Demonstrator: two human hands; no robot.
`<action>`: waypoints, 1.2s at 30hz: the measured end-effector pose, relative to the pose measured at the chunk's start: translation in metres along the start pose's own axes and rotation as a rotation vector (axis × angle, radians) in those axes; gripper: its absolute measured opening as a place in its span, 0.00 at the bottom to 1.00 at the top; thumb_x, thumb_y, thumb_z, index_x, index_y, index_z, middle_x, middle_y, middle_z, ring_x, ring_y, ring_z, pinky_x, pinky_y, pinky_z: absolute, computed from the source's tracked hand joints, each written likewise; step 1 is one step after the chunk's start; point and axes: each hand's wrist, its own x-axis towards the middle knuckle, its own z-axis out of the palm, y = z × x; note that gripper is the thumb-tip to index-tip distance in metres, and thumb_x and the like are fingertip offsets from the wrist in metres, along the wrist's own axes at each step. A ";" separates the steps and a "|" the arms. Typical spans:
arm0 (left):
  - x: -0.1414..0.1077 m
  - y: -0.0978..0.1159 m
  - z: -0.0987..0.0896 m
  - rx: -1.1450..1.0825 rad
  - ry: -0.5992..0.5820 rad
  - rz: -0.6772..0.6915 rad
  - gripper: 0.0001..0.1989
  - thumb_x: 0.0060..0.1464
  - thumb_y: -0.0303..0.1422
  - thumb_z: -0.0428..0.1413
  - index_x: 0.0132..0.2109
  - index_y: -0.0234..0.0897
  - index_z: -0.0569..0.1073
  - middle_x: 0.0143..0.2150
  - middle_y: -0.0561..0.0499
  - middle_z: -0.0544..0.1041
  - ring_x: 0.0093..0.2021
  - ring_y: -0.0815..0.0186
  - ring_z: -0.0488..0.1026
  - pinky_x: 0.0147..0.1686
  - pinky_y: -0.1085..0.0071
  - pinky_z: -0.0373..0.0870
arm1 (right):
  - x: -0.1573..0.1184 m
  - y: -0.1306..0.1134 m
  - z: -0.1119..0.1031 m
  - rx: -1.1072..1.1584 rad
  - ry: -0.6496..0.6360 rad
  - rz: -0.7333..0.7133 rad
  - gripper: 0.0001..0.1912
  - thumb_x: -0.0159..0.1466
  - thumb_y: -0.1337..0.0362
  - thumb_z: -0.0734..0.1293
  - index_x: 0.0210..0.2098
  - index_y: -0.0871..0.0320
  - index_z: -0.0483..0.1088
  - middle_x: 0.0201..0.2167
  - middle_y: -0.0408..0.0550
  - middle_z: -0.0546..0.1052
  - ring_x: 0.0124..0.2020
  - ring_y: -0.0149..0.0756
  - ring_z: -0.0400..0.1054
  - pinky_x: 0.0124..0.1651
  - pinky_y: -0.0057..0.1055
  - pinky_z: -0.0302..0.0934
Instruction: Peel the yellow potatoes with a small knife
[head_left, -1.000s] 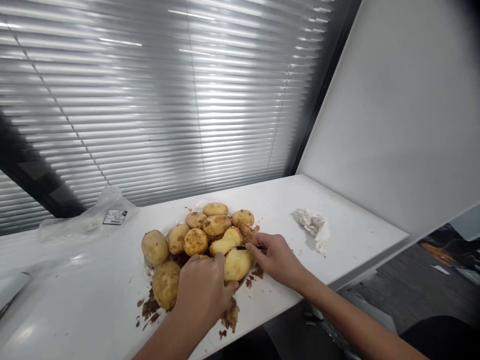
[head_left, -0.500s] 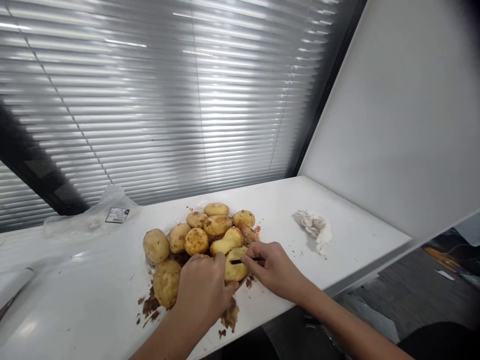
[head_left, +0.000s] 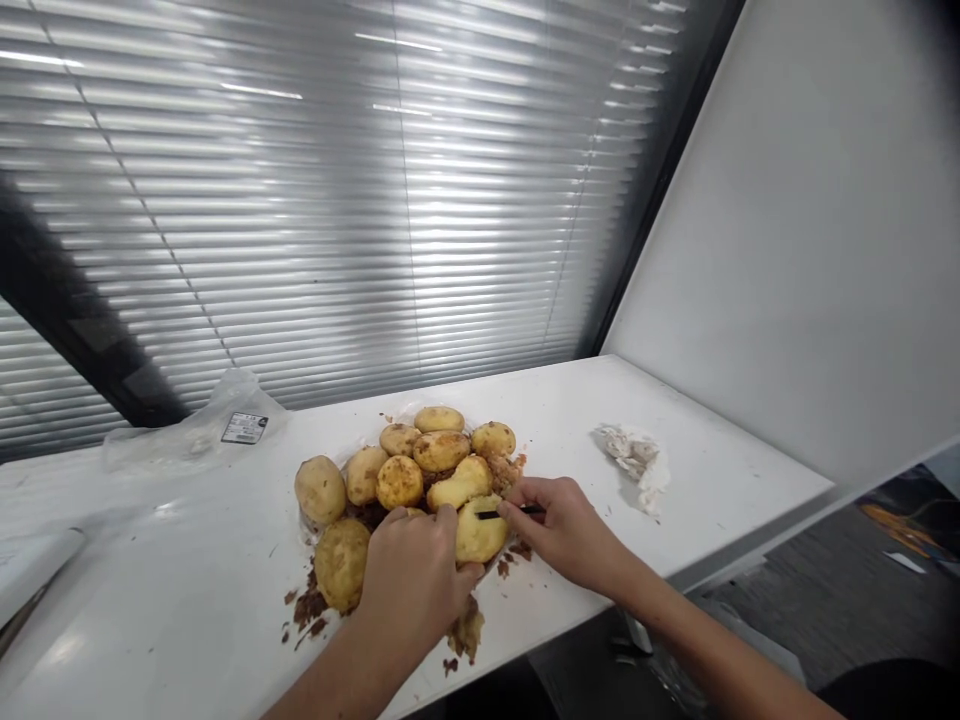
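My left hand [head_left: 420, 565] is closed around a peeled, pale yellow potato [head_left: 478, 537], with fingers over its left side and the thumb at the lower edge. Pinched in my right hand [head_left: 555, 520] is a thin black tool [head_left: 491, 514], whose end lies against the top of this potato; its exact kind does not show. Right behind sits a knobbly peeled potato [head_left: 460, 484]. Several more potatoes, among them a brown-stained one [head_left: 400, 482] and a large one [head_left: 343, 565] beside my left wrist, are heaped on clear plastic among dark peelings [head_left: 310, 607].
A clear plastic bag [head_left: 195, 425] with a label lies at the back left, against the blinds. Crumpled white tissue [head_left: 637, 460] is on the right of the white table [head_left: 750, 480]. A white object [head_left: 37, 570] stands at the left edge, and a wall panel [head_left: 787, 250] rises at right.
The whole view has shifted slightly. My right hand and the black tool have moved a little to the right and away over the potato. My left hand keeps its hold.
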 end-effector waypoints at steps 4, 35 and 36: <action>-0.003 -0.002 0.002 0.011 0.039 0.002 0.13 0.53 0.42 0.57 0.38 0.36 0.74 0.32 0.44 0.80 0.36 0.54 0.77 0.44 0.60 0.65 | -0.001 -0.001 0.004 0.054 -0.045 -0.026 0.13 0.62 0.63 0.62 0.21 0.58 0.65 0.18 0.41 0.69 0.21 0.30 0.61 0.25 0.25 0.54; -0.002 -0.003 0.004 -0.010 0.037 0.023 0.13 0.55 0.41 0.55 0.35 0.35 0.74 0.30 0.43 0.79 0.35 0.51 0.77 0.44 0.54 0.67 | 0.003 0.012 0.002 -0.222 -0.014 -0.309 0.11 0.65 0.65 0.60 0.26 0.57 0.66 0.19 0.43 0.71 0.21 0.31 0.62 0.27 0.26 0.48; -0.002 -0.003 0.004 -0.007 0.040 0.023 0.13 0.55 0.41 0.55 0.35 0.35 0.74 0.30 0.43 0.79 0.35 0.50 0.77 0.44 0.54 0.67 | 0.003 0.012 0.001 -0.219 -0.009 -0.300 0.11 0.65 0.65 0.60 0.26 0.57 0.66 0.19 0.43 0.71 0.21 0.31 0.62 0.27 0.26 0.48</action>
